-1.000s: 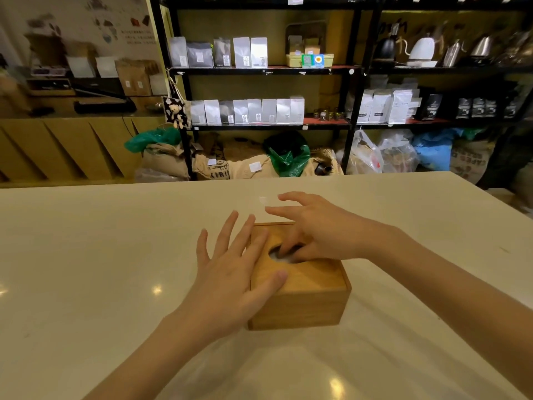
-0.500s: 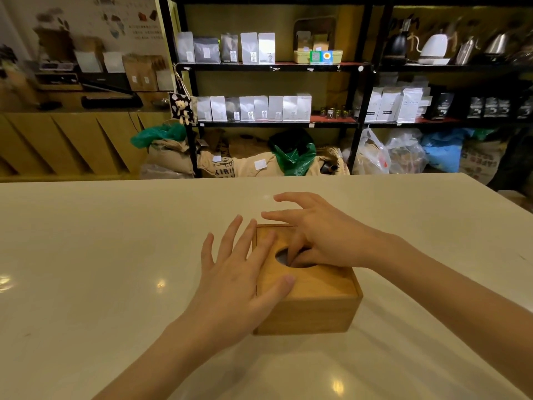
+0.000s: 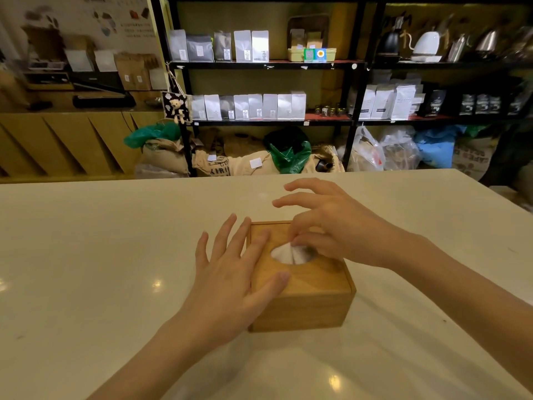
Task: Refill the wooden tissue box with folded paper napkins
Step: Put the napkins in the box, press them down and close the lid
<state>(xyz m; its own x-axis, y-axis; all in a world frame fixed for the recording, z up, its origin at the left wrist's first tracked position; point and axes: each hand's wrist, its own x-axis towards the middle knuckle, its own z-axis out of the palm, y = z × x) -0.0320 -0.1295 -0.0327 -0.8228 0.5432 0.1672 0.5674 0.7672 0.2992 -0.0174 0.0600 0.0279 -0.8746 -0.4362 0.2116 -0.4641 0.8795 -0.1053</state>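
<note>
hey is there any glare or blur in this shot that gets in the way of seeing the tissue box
Head view: small ceiling-light glints on the glossy table, none on the wooden box; box, napkin and both hands, left hand and right hand, look sharp; shelves behind look dim, slightly soft, and bowed by the wide lens.

Wooden tissue box (image 3: 300,307) on pale table (image 3: 101,241).

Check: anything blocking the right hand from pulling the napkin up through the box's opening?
Nothing visible. The right hand pinches the napkin at the round opening of the wooden box; the left hand rests flat on the lid's left side, beside the hole.
</note>
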